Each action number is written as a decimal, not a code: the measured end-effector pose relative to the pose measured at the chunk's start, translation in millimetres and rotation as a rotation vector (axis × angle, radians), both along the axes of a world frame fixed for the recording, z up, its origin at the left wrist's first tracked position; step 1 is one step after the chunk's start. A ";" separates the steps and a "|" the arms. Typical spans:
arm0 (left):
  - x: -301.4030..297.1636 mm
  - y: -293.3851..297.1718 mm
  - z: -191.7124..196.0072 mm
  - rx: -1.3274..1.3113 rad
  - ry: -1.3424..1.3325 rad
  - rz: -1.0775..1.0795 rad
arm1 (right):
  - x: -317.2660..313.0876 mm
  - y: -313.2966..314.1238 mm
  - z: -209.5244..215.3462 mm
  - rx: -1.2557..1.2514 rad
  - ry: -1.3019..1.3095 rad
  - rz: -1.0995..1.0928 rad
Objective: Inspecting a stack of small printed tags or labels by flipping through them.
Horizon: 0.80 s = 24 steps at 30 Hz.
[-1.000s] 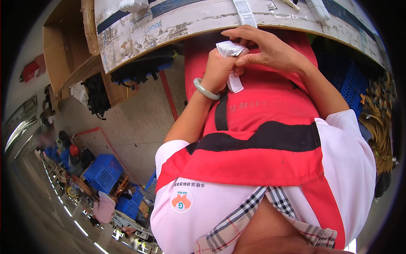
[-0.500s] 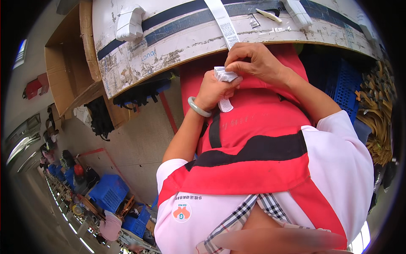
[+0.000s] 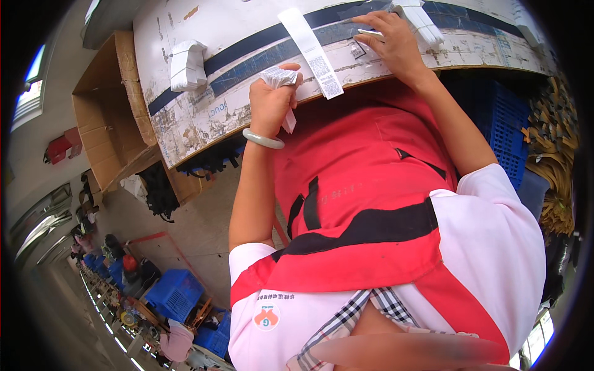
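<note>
At the table's near edge, my left hand [image 3: 270, 104] is closed around a thick stack of small white printed labels [image 3: 279, 76]. A label end sticks out below the fist. Farther right, my right hand [image 3: 399, 48] is over the table with its fingers curled around a slim white pointed tool [image 3: 370, 32]; the rest of that tool is hidden by the hand. Between the hands a long white label strip [image 3: 312, 52] lies on the table, its printed lower end extending over the front edge.
Bundles of white labels lie on the worn table [image 3: 232, 108]: a left bundle [image 3: 188, 66] and a right bundle [image 3: 417, 23]. An open cardboard box [image 3: 108, 117] stands at the left. Under the table on the right are a blue crate [image 3: 504, 133] and brown strips [image 3: 550, 167].
My hands have moved apart. The left hand went leftward with the label stack, while the right went up and right to the white tool. The view has shifted slightly.
</note>
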<state>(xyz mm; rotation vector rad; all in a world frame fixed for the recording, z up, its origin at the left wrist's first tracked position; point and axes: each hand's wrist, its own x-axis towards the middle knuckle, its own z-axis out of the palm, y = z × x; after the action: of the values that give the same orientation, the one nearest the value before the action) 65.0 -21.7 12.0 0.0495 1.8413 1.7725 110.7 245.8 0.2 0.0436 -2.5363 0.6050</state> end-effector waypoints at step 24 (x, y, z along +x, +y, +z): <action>-9.5 28.4 -8.3 -0.140 0.134 0.025 | -10.2 -46.7 -19.5 -0.084 0.059 0.227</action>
<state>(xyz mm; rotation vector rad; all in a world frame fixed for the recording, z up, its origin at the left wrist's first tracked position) 55.5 6.6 3.6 0.0935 2.0652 1.6886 100.5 199.1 -19.3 0.3182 -2.4640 0.7855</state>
